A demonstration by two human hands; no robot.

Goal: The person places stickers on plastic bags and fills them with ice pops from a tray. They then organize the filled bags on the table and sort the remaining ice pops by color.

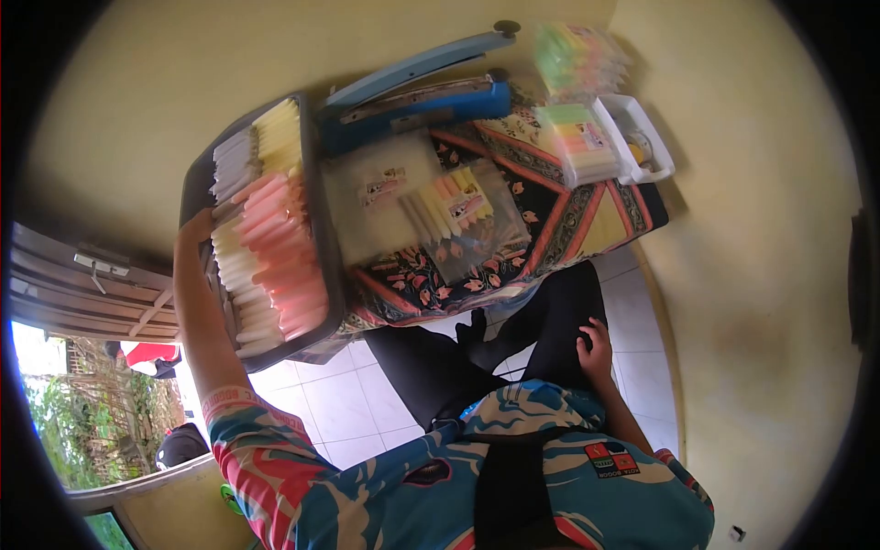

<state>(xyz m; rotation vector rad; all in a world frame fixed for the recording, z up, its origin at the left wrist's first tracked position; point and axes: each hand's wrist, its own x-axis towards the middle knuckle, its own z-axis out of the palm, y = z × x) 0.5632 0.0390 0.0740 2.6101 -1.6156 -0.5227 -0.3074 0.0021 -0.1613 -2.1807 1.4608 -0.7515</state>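
Note:
At the left of the head view stands a black tray (335, 266) filled with slim, candle-like sticks. It has pink sticks (280, 238), cream sticks (236, 261), yellow sticks (279, 137) and greyish-white sticks (236, 167). My left hand (194, 227) is at the tray's left side, beside the greyish and cream sticks; its fingers are hidden, so its grip does not show. My right hand (596, 348) rests on my right thigh, fingers apart and holding nothing. A clear bag with several coloured sticks and a label (449, 209) lies on the patterned cloth, partly over flat clear bags (367, 188).
Behind the bags sits a blue bag sealer (422, 110), its arm (422, 66) raised. Filled stick packs (579, 142) lie beside a white box (660, 165) holding a tape roll; another stack (579, 60) is behind. The patterned tablecloth (573, 220) reaches the front edge.

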